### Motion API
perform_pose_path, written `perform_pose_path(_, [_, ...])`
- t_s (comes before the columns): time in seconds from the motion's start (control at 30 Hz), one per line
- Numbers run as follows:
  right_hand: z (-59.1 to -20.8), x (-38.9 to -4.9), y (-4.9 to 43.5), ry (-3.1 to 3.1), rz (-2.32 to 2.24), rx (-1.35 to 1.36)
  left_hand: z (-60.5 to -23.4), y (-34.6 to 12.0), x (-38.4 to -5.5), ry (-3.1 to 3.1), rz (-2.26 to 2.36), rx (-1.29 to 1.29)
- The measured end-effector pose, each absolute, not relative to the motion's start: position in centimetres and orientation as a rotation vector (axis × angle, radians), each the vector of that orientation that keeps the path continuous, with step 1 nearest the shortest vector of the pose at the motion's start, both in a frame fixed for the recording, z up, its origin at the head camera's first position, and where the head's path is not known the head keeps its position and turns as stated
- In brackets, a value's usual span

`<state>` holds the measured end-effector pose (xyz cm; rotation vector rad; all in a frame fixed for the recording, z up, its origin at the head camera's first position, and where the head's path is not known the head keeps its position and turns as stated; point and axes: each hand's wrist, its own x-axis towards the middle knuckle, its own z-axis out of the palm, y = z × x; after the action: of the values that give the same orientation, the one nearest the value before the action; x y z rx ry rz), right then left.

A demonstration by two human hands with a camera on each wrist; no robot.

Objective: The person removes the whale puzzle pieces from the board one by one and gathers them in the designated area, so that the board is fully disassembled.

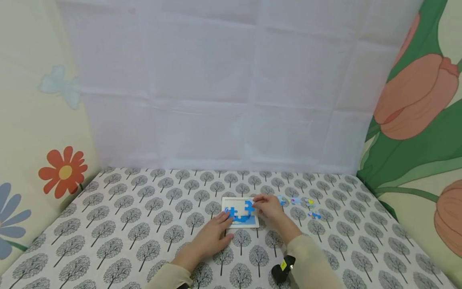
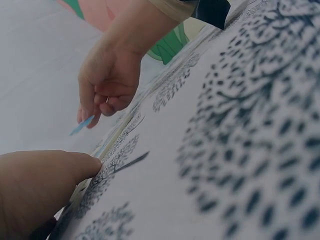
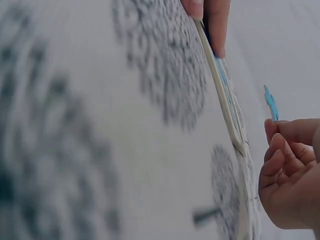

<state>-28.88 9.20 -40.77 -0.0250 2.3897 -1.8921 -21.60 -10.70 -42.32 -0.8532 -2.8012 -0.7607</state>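
1. Head view first: two bare hands are working over a small white-edged puzzle tray (image 1: 240, 204), which is lying flat around the middle of the table.
2. Right hand (image 1: 270, 206) is pinching a blue puzzle piece (image 3: 271, 104) between thumb and index finger, with the other fingers curling in toward the palm. Both wrist cams are showing that piece sitting up off the tray, tilted nearly edge-on; from the head cam it's overlapping the tray's right part.
3. Left hand (image 1: 213, 236) is reaching in from the near left, fingers pretty straight and lying together, tips resting over the tray's left side. Honestly can't tell if the thumb is touching the tray edge or just sitting beside it.
4. Inside the tray, some blue pieces (image 1: 241, 219) are filling the bottom and left, while pale base is showing through in between.
5. Off to the right of the tray, a few loose pieces (image 1: 311, 202) are lying scattered, including one with a yellow bit.
6. Everything's sitting on a white tablecloth (image 1: 159, 218) printed with dark trees. Behind it a creased white sheet (image 1: 202, 72) is hanging, with a red flower (image 1: 65, 172) showing on the left wall and big tulips (image 1: 415, 100) on the right.
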Motion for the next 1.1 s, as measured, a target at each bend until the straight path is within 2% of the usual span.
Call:
perform_pose_path(0.27, [-40.3,-28.8,12.8,2.443,-1.876,-0.076,-42.4,-10.8,-21.6,-2.808,-0.759,-0.857])
perform_pose_path(1.1, [-39.8,-28.5,21.4,2.591,-1.729,0.141,-42.6,-10.8,-21.7,-2.799,-0.767,-0.868])
